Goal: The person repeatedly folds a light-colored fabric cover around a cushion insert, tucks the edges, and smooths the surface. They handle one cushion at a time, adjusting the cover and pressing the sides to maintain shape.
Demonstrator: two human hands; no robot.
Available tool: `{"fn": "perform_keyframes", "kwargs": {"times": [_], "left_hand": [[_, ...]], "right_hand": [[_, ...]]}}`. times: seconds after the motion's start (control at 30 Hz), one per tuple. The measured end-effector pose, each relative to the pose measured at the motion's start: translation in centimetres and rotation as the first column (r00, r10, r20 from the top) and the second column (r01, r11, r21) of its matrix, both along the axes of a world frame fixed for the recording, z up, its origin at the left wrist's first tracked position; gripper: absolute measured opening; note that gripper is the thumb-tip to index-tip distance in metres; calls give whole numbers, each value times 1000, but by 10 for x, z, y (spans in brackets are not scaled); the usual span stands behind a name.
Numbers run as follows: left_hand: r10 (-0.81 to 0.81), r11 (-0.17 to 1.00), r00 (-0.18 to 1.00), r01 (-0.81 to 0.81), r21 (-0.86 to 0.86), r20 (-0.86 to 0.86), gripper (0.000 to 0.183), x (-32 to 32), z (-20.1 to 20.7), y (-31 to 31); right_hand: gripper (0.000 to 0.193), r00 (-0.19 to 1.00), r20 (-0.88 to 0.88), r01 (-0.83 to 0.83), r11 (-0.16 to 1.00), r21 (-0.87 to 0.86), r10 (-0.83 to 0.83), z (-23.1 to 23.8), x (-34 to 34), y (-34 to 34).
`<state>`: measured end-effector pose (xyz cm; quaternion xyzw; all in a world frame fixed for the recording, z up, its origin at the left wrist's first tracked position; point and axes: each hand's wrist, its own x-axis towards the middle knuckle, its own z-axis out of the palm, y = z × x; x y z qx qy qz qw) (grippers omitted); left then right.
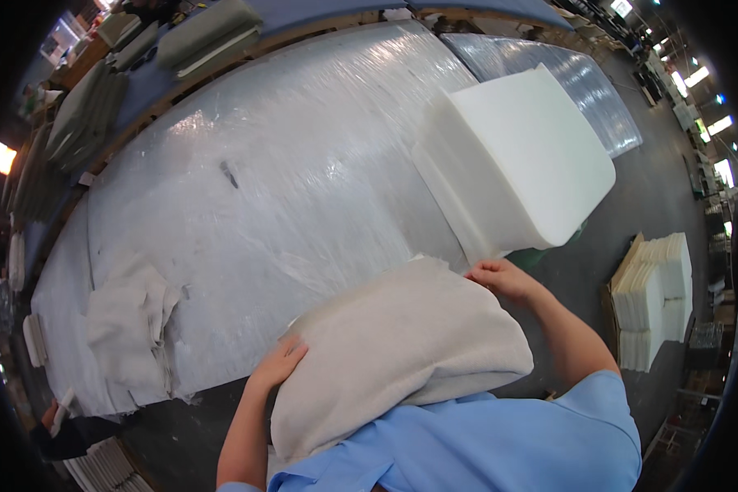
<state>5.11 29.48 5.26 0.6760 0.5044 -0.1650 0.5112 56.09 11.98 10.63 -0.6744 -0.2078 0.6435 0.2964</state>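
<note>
A bulky beige fabric cushion (402, 336), or a fabric cover with something soft inside, rests against my front at the near table edge. My left hand (280, 361) holds its left side, with the fingers over the fabric and the thumb hidden. At its far right corner, my right hand (504, 279) is closed, pinching the fabric edge. Just beyond that hand stands a stack of white foam pads (541, 148) with rounded corners. A crumpled piece of beige fabric (131, 324) lies on the table to the left.
The wide table (254, 189) is covered in shiny clear plastic film. Grey cushion pieces (209, 37) lie on a blue surface along the far side. White pads (652, 295) are stacked on the floor at right. Another person's dark sleeve (74, 435) shows at lower left.
</note>
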Motion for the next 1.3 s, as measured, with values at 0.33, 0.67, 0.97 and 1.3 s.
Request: {"fn": "perform_keyframes", "kwargs": {"times": [0.33, 0.67, 0.97, 1.3], "left_hand": [[-238, 950, 968, 250, 187, -82, 61, 121, -84, 25], [-49, 967, 998, 58, 250, -39, 33, 191, -96, 14], [26, 926, 995, 12, 378, -98, 29, 202, -112, 12], [-114, 885, 983, 165, 434, -142, 33, 202, -125, 13]], "right_hand": [[41, 446, 598, -743, 648, -166, 665, -72, -46, 120], [28, 388, 555, -786, 579, -218, 736, -118, -84, 160], [47, 370, 707, -818, 572, -59, 602, -153, -85, 158], [48, 411, 645, -806, 588, -73, 644, -165, -67, 159]]}}
